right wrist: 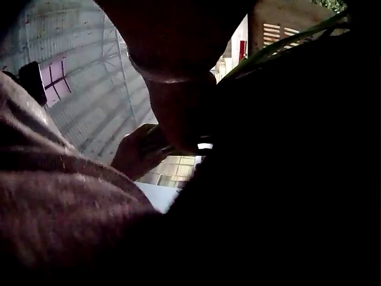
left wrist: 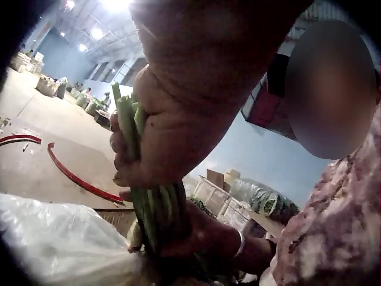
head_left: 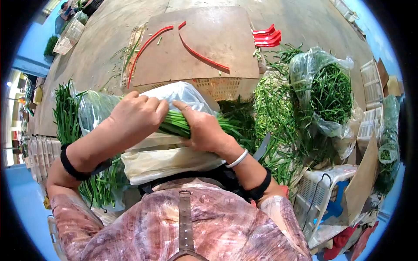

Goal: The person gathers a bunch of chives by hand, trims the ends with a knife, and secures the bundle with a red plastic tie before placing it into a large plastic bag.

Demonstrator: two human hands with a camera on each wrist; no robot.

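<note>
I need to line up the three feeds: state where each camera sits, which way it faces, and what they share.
Head: on the head, facing down; left hand and right hand grip a bundle of green stalks over a white bag; forearms, shirt show.
Left wrist: under the wrist, facing up past the hand.
Right wrist: mostly dark; wrist and bangle show.
Shared: head and left wrist both show the stalks and red strips.

A bundle of green stalks point(head_left: 176, 123) is held level, just in front of the basket point(head_left: 217, 88). The long, straight, tightly packed stalks are gripped by the left hand point(head_left: 137, 117) and right hand point(head_left: 204, 130).
</note>
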